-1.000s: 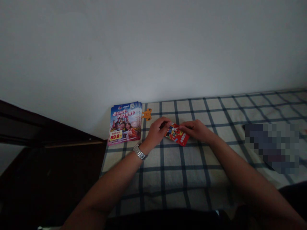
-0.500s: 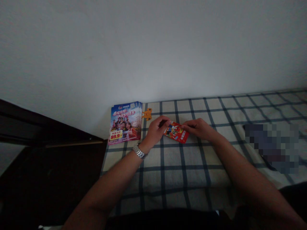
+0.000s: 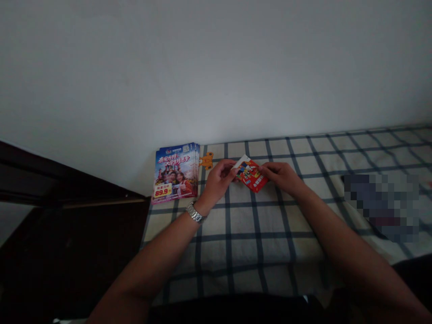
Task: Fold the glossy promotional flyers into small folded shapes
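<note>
Between my two hands is a red printed card (image 3: 254,179) with colourful figures and a white edge at its top, held tilted just above the checked bed cover. My left hand (image 3: 221,176), with a silver watch (image 3: 195,212) at the wrist, pinches its left side between thumb and fingers. On the right edge, the thumb and fingers of my right hand (image 3: 279,174) close on the same card. Whether it is a single sheet or folded, I cannot tell.
A stack of glossy flyers (image 3: 175,173) lies by the wall at the far left of the checked cover (image 3: 243,225). Beside it is an orange bear figure (image 3: 206,160). A dark, blurred-out flat object (image 3: 378,204) lies at the right. Dark furniture (image 3: 33,175) stands left.
The red card has turned and risen a little, its white top edge now pointing up. My hands have shifted slightly with it, both still pinching it.
</note>
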Demonstrator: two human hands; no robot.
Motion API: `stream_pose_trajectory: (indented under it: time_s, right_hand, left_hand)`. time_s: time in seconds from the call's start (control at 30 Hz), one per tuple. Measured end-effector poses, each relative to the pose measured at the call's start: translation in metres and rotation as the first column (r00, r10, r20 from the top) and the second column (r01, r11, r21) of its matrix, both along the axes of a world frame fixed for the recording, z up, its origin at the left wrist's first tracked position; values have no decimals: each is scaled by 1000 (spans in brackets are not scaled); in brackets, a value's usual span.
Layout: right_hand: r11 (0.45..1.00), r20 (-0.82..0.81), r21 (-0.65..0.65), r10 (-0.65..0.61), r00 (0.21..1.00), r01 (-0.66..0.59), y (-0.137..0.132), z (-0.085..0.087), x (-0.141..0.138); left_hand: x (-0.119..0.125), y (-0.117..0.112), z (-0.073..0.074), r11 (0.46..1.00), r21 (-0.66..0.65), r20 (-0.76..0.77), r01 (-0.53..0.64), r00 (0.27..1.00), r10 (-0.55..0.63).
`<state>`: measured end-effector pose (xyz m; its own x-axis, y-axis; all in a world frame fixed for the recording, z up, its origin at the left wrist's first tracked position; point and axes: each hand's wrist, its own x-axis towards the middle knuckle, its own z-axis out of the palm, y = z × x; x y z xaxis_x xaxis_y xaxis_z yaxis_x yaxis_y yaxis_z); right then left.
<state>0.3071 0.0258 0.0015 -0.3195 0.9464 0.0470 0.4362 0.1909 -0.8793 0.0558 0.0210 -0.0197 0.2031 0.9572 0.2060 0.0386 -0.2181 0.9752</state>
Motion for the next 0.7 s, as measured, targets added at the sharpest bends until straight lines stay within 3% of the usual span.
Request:
stream_pose_trajectory:
  time_s: [0.23, 0.53, 0.7]
  right_hand:
    - [997, -21, -17, 72, 997, -73, -4, 7, -4]
    - [994, -173, -91, 44, 984, -61, -6, 1, -12]
    - [996, -131, -68, 55, 990, -64, -6, 1, -15]
  left_hand:
    - [-2, 0, 0, 996, 45, -32, -74, 997, 75]
    - [-2, -5, 6, 992, 110, -110, 68, 992, -56]
    - [-1, -4, 3, 993, 114, -115, 45, 993, -32]
